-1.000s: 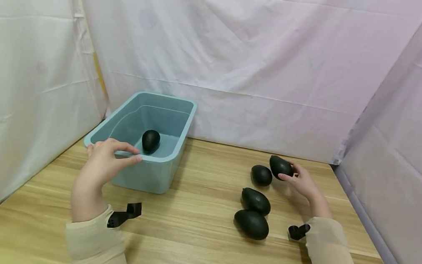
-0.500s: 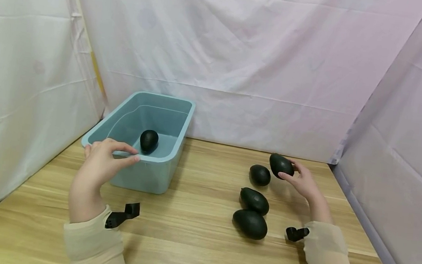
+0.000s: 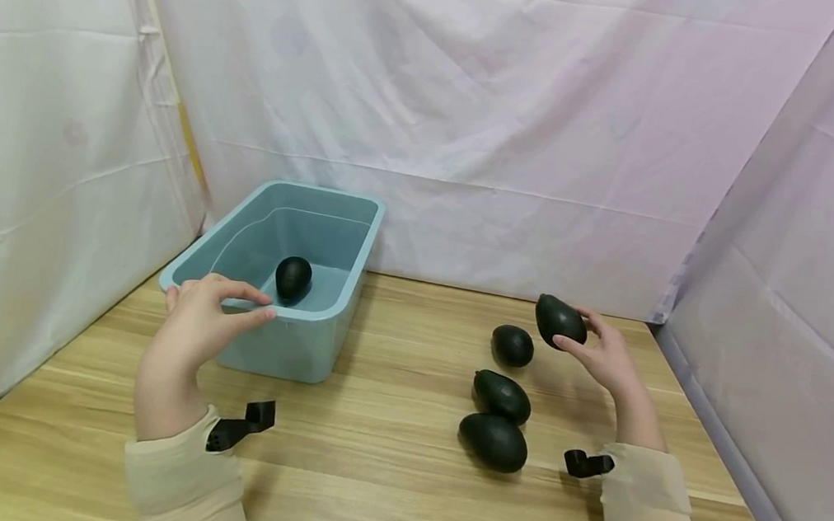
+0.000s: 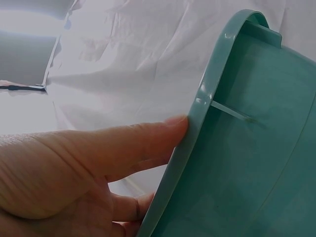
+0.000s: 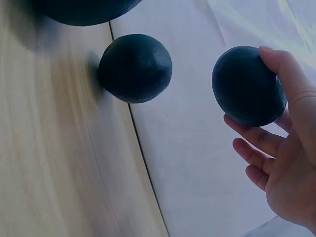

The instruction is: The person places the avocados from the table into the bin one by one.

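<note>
My right hand (image 3: 605, 356) grips a dark green avocado (image 3: 559, 322) between thumb and fingers. In the right wrist view that avocado (image 5: 247, 86) is lifted off the wooden table. Another avocado (image 3: 512, 346) lies just left of it. Nearer to me, two more, an upper avocado (image 3: 502, 396) and a lower avocado (image 3: 494, 442), lie against each other. My left hand (image 3: 197, 324) pinches the near rim of a light blue plastic bin (image 3: 304, 358). The left wrist view shows the thumb (image 4: 168, 132) at the rim, with fingers partly hidden behind it. One avocado (image 3: 293, 279) sits inside the bin.
The wooden table (image 3: 382, 489) runs back to a white cloth curtain (image 3: 473, 133). More white cloth hangs along the left and right sides. A small black wrist camera (image 3: 589, 464) sticks out from each sleeve.
My right hand has raised its avocado slightly from beside the others and tilted it. The left hand stays at the bin's rim; the other avocados have not moved.
</note>
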